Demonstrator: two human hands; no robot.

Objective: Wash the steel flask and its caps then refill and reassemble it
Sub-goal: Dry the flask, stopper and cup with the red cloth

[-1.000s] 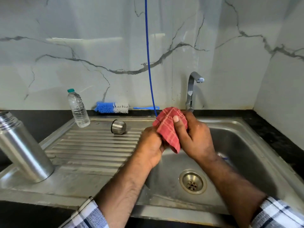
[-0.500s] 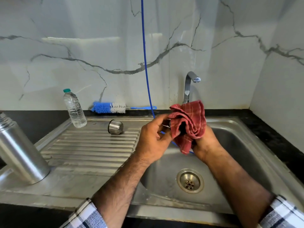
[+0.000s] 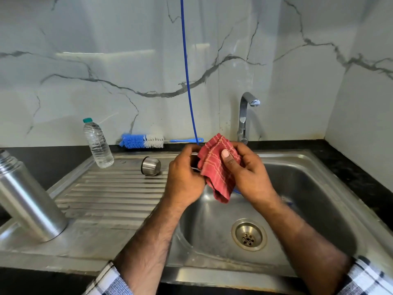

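Steel flask (image 3: 27, 201) stands on the drainboard, its cap (image 3: 150, 166) lying nearby. Both hands, left hand (image 3: 185, 177) and right hand (image 3: 248, 173), grip a red checked cloth (image 3: 217, 173) over the sink (image 3: 319, 188).

Single head-worn view, wide-angle, looking forward and down from close above the sink (image 3: 319, 167). Drainboard (image 3: 119, 194) at left, basin at right, marble wall (image 3: 127, 60) far, sink's front edge near, along the bottom.
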